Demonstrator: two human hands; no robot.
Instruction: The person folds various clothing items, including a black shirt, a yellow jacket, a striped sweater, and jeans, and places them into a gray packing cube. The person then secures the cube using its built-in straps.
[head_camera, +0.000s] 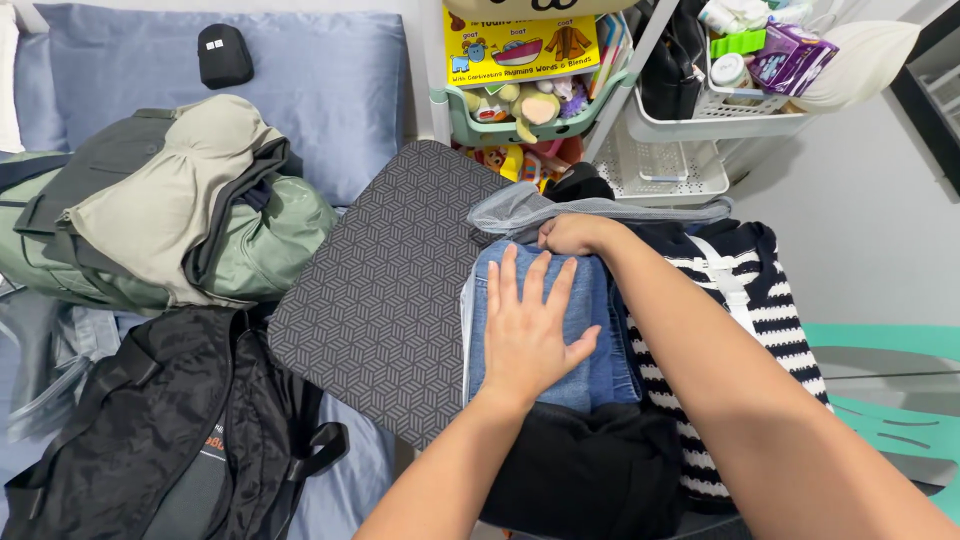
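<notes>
Backpack (160, 430) left of jeans (540, 330)

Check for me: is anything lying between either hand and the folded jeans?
Nothing visible. The left hand lies flat, palm down, directly on the folded jeans. The right hand is at their far edge, by the grey mesh flap.
</notes>
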